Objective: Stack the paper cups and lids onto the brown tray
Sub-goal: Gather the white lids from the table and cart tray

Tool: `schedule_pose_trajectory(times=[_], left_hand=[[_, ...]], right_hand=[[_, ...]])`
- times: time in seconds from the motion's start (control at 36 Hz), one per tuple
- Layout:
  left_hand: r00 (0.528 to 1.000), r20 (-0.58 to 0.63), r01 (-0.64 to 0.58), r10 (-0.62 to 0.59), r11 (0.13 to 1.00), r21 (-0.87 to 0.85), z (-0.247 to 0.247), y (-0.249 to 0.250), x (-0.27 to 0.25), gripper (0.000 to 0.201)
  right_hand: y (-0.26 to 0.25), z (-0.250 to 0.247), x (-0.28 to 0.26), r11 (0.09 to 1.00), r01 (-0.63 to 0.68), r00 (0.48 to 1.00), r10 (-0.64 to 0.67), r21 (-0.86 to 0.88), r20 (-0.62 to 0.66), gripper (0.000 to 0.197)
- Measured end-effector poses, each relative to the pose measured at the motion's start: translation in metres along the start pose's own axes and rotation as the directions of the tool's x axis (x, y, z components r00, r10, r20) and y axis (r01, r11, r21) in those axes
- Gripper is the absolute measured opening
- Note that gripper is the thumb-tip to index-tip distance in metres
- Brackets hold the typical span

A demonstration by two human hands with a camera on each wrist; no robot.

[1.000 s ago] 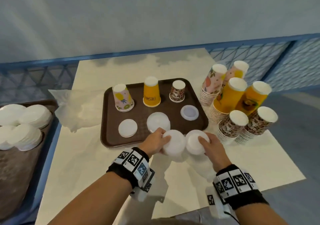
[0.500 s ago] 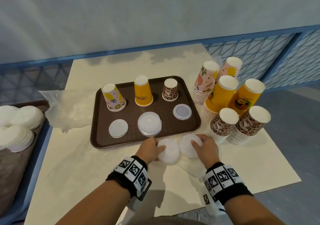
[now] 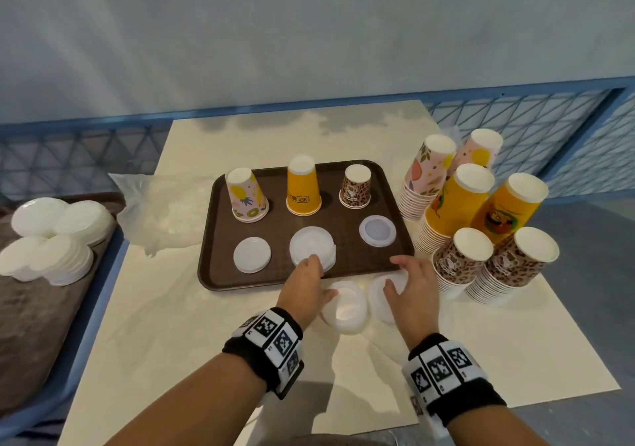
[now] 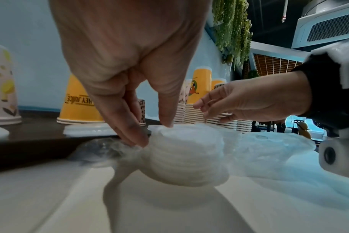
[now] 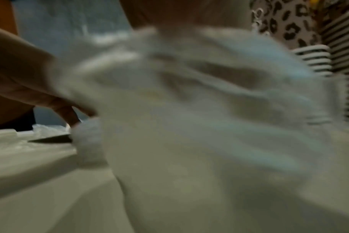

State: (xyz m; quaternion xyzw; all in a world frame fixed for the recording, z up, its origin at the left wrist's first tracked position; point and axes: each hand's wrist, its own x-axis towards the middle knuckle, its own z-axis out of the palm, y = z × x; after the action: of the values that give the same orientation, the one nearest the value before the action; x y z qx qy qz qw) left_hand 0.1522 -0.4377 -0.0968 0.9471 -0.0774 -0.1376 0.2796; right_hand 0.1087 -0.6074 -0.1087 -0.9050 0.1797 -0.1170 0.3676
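Note:
The brown tray (image 3: pixel 343 219) carries three upside-down cups: a pink fruit-print cup (image 3: pixel 246 200), a yellow cup (image 3: pixel 303 188) and a leopard-print cup (image 3: pixel 355 187). In front of them lie a single white lid (image 3: pixel 252 254), a short lid stack (image 3: pixel 311 244) and a translucent lid (image 3: pixel 377 231). Two plastic-wrapped lid stacks sit on the table just before the tray. My left hand (image 3: pixel 321 279) (image 4: pixel 149 134) pinches the upper edge of the left wrapped stack (image 3: pixel 347 308) (image 4: pixel 185 157). My right hand (image 3: pixel 409 280) (image 4: pixel 219 104) hovers with relaxed fingers over the right wrapped stack (image 3: pixel 379 292), holding nothing.
Tall nested cup stacks (image 3: pixel 474 198) crowd the table right of the tray. A crumpled clear plastic bag (image 3: pixel 161 212) lies left of it. Further left a lower surface holds more white lids (image 3: pixel 51 239). A blue mesh rail (image 3: pixel 68 160) runs behind.
Both wrapped lid stacks came back from the tray's front edge onto the table. My right hand has lifted off its stack and opened; my left hand stays on the left stack.

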Motion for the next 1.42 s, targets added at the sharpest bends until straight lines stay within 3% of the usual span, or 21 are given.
schedule_pose_trajectory(times=[0.11, 0.28, 0.39, 0.56, 0.67, 0.81, 1.06, 1.19, 1.25, 1.31, 1.42], left_hand=[[0.988, -0.144, -0.056, 0.049, 0.997, -0.043, -0.023, -0.013, -0.007, 0.020], [0.948, -0.314, 0.037, -0.049, 0.998, -0.047, -0.081, -0.061, -0.019, 0.013], [0.883, -0.436, 0.146, -0.174, 0.984, -0.098, -0.133, -0.113, -0.029, 0.017], [0.765, -0.540, 0.300, -0.349, 0.937, -0.180, -0.213, -0.211, -0.048, 0.024], [0.702, -0.496, 0.474, -0.512, 0.855, -0.212, -0.256, -0.278, -0.060, 0.040], [0.690, -0.383, 0.566, -0.614, 0.788, -0.244, -0.282, -0.349, -0.060, 0.062], [0.717, -0.190, 0.589, -0.670, 0.729, -0.349, -0.289, -0.407, -0.037, 0.077], [0.751, -0.133, 0.552, -0.646, 0.726, -0.411, -0.285, -0.418, -0.026, 0.072], [0.763, -0.112, 0.540, -0.637, 0.723, -0.431, -0.285, -0.419, -0.024, 0.081], [0.767, -0.100, 0.531, -0.634, 0.714, -0.456, -0.285, -0.421, -0.024, 0.085], [0.765, -0.117, 0.528, -0.633, 0.721, -0.449, -0.286, -0.427, -0.024, 0.072]], right_hand=[[-0.039, 0.003, -0.001, 0.988, 0.134, 0.990, -0.130, 0.076, -0.051, 0.034], [-0.122, 0.033, -0.008, 0.932, 0.264, 0.951, -0.295, 0.248, 0.097, 0.027], [-0.178, 0.072, -0.018, 0.872, 0.307, 0.900, -0.396, 0.381, 0.183, 0.027], [-0.253, 0.151, -0.037, 0.854, 0.374, 0.811, -0.491, 0.361, 0.320, 0.030], [-0.297, 0.211, -0.050, 0.874, 0.391, 0.743, -0.484, 0.288, 0.461, 0.034], [-0.342, 0.284, -0.060, 0.917, 0.361, 0.679, -0.382, 0.167, 0.627, 0.048], [-0.382, 0.370, -0.078, 0.967, 0.253, 0.700, -0.164, -0.026, 0.695, 0.065], [-0.384, 0.387, -0.080, 0.965, 0.225, 0.727, -0.073, -0.136, 0.682, 0.071], [-0.385, 0.388, -0.080, 0.963, 0.214, 0.725, -0.046, -0.161, 0.687, 0.073], [-0.386, 0.390, -0.079, 0.956, 0.230, 0.716, -0.038, -0.184, 0.697, 0.075], [-0.388, 0.389, -0.077, 0.912, 0.319, 0.703, -0.044, -0.259, 0.710, 0.079]])
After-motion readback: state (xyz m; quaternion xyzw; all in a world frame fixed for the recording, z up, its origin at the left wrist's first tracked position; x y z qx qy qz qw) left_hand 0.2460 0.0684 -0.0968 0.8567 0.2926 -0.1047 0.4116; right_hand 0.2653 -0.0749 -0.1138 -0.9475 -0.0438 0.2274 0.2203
